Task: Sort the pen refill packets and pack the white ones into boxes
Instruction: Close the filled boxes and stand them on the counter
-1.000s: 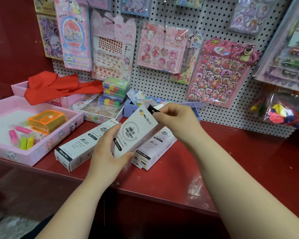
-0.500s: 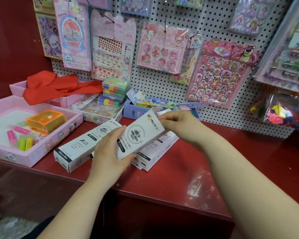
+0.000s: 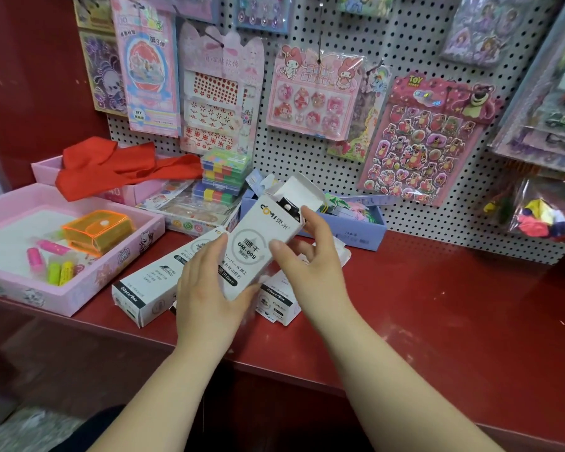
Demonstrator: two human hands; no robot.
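Observation:
I hold a white refill box (image 3: 261, 236) tilted above the red counter, its top flap open and something black showing inside. My left hand (image 3: 206, 288) grips the box's lower end. My right hand (image 3: 310, 256) clasps its right side, thumb on the front, fingers by the open mouth. A second white box (image 3: 150, 285) lies flat on the counter to the left. Another white box (image 3: 278, 301) lies under my right hand, mostly hidden.
A pink tray (image 3: 79, 288) with an orange pouch (image 3: 97, 231) and small highlighters sits at the left. A blue box (image 3: 356, 230) of small items stands behind my hands. Red cloth (image 3: 118, 168) lies on a pink box. Sticker packs hang on the pegboard (image 3: 307, 158).
The box's top flap, closed half a second ago, now stands open. My right hand has slid from the top end down to the box's side.

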